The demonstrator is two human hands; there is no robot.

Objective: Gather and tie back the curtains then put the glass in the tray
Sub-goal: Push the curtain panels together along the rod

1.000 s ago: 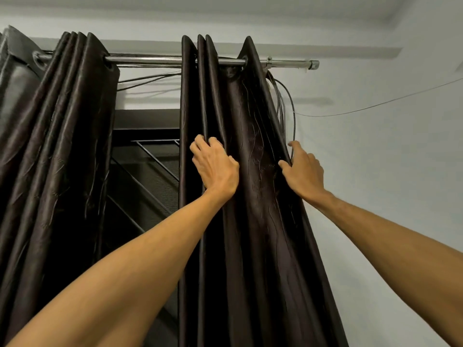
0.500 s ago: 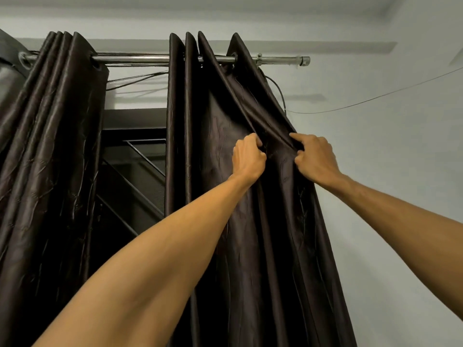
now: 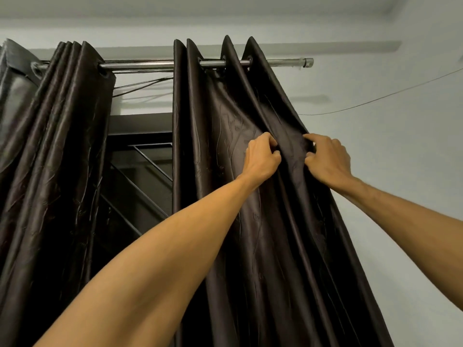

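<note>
1. Hanging by eyelets (image 3: pixel 249 59) from a metal rod (image 3: pixel 140 65), the right curtain (image 3: pixel 280 246) was partly drawn out, its dark glossy pleats fanning down and rightward against the pale wall (image 3: pixel 400 184).
2. The left hand (image 3: pixel 260 159), reached up on an outstretched arm, pinched a pleat near the middle of the right curtain, with its fingers curled into the fabric.
3. The right hand (image 3: pixel 325 161) gripped the neighbouring pleat at the curtain's outer edge, fingers curled round the cloth. The two hands were close beside each other, with a narrow strip of fabric between them.
4. The left curtain (image 3: pixel 62 171) hung bunched in tight folds on the left part of the rod, well apart from both hands.
5. Between the two curtains a dark window (image 3: pixel 140 131) with slanted bars (image 3: pixel 140 194) showed.
6. A thin wire (image 3: pixel 375 100) crossed the wall from behind the right curtain toward the right edge.
</note>
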